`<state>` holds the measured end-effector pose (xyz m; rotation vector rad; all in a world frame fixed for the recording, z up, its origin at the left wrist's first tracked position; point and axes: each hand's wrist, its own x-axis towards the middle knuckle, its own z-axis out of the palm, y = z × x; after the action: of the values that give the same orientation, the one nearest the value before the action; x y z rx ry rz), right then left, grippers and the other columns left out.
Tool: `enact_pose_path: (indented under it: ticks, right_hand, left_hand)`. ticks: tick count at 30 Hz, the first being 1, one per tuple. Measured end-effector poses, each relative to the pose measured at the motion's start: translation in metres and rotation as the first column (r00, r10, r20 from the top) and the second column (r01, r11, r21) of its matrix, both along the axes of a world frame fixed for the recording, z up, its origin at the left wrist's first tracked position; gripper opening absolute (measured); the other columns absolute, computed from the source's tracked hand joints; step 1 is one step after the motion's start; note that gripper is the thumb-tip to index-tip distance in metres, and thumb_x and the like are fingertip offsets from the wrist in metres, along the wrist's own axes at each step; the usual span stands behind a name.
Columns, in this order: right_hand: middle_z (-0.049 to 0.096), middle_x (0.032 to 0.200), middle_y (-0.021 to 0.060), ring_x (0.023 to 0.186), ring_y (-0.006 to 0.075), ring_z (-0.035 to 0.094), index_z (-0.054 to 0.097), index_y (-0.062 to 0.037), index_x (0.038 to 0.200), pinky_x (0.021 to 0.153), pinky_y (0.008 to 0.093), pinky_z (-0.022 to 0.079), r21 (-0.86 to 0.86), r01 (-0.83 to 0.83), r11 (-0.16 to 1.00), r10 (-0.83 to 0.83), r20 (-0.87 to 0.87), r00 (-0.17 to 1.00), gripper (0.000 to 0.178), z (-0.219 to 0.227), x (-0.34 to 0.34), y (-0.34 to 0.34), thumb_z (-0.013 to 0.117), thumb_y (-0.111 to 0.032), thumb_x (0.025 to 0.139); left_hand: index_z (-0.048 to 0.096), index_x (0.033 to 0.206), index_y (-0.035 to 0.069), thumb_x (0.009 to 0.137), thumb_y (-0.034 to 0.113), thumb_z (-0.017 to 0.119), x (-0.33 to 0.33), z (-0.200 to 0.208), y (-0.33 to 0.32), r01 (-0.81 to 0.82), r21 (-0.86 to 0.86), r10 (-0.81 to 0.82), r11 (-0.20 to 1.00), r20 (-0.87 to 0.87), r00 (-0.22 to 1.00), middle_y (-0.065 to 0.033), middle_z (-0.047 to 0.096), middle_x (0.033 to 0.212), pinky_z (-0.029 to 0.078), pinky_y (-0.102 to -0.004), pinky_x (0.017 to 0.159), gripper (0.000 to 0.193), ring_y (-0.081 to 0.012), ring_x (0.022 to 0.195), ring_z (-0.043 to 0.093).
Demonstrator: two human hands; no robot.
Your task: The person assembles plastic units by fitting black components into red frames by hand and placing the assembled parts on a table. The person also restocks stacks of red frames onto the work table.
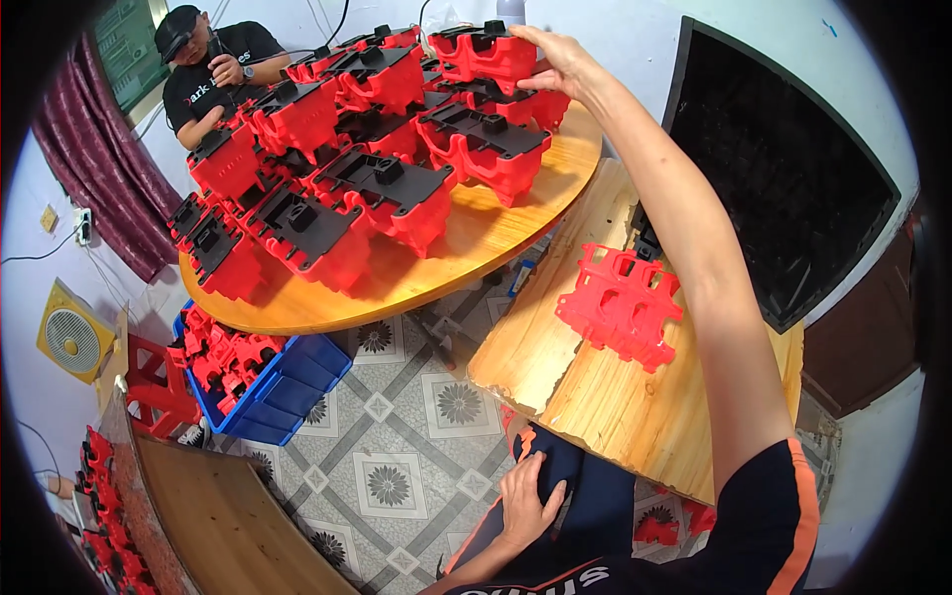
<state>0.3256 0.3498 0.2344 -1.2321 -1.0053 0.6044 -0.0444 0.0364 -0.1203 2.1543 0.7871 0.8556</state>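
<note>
Reaching far across, my right hand [557, 61] has its fingers and thumb around the right end of a red plastic housing with a black top plate [476, 58]. That housing sits at the far edge of a group of similar ones on the round table. My left hand [528, 504] rests on my dark-trousered thigh, fingers apart, holding nothing. A bare red plastic frame [622, 307] with openings lies on the wooden bench [615, 412] below my right forearm. A black part [647, 238] beside it is partly hidden by that arm.
Several red-and-black housings stand stacked on the round wooden table [416, 288]. A blue crate [288, 392] of red parts is on the patterned floor. Across the table, a person [223, 74] holds a dark tool. A large black screen [773, 169] is at right; a yellow fan [77, 332] at left.
</note>
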Motion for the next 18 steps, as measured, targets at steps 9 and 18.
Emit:
enact_pose_path:
  ticks: [9, 18]
  right_hand:
    - [0.049, 0.136, 0.024, 0.103, 0.0345, 0.066, 0.052, -0.0049, 0.135, 0.08, 0.0413, 0.061, -0.118, 0.014, 0.993, -0.008, 0.048, 0.999, 0.065, 0.001, -0.017, -0.006, 0.064, -0.049, 0.09]
    - [0.054, 0.12, 0.0249, 0.093, 0.0394, 0.066, 0.045, 0.0, 0.134, 0.075, 0.0463, 0.059, -0.194, 0.094, 0.976, -0.08, 0.078, 0.994, 0.085, -0.017, 0.041, -0.019, 0.05, -0.071, 0.087]
  left_hand:
    - [0.039, 0.139, -0.001, 0.083, 0.02, 0.073, -0.006, -0.001, -0.004, -0.008, 0.012, 0.008, 1.0, 0.006, 1.0, -0.0166, 0.055, 0.129, 0.035, -0.0445, 0.099, 0.068, -0.0332, 0.119, 0.049]
    - [0.037, 0.14, -0.003, 0.084, 0.015, 0.072, 0.007, -0.01, -0.011, 0.025, -0.034, -0.023, 0.999, 0.051, 0.998, -0.0198, 0.056, 0.125, 0.036, -0.0459, 0.098, 0.069, -0.0357, 0.115, 0.052]
